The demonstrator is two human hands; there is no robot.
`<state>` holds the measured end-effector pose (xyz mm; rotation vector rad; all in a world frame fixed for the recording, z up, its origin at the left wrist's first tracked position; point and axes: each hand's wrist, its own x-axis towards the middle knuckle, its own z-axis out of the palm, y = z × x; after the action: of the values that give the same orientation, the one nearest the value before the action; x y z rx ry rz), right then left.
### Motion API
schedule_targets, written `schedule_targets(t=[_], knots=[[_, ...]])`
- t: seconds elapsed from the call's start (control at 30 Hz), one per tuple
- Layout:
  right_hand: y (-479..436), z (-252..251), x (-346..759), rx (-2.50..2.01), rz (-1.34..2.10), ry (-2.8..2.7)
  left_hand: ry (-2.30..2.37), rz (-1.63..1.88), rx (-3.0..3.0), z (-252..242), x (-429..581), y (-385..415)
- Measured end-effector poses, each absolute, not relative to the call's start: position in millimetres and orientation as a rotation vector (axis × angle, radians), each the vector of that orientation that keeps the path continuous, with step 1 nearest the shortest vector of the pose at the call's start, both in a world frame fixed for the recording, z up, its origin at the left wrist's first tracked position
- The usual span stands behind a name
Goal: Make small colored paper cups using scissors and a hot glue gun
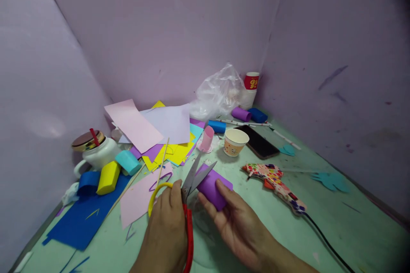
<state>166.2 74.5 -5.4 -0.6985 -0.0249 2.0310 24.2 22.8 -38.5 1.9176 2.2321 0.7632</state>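
My left hand [165, 226] is closed round the handles of a pair of scissors [192, 179], one loop yellow and the other red. The scissor blades are spread, with one crossing the near rim of a purple paper tube [215, 187]. That tube is gripped by my right hand [235, 224], thumb on top and fingers beneath. Beyond the blade tips, a small pink paper tube [208, 136] stands on a pink round base. To its right is a patterned paper cup [235, 143]. A pink paper sheet [141, 198] lies beside my left hand.
A glue gun [275, 183] with a black cord lies at right, near a phone [258, 141]. Coloured paper, blue and yellow tubes [109, 177] and a white lidded mug [101, 153] occupy the left. A plastic bag [218, 94] and stacked cups [250, 89] stand by the back wall.
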Motion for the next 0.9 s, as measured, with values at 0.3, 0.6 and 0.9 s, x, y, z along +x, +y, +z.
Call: schedule_targets(t=[0.3,0.6,0.9], knots=[[71,-6,165,-0.673,2.013,-0.042,2.238,0.737,1.942,-37,28,21],[70,-7,164,-0.651,2.018,-0.046,2.281,0.686,2.058,-26,31,19],[71,-8,165,-0.670,2.004,-0.156,2.250,0.703,2.344,-30,21,16]])
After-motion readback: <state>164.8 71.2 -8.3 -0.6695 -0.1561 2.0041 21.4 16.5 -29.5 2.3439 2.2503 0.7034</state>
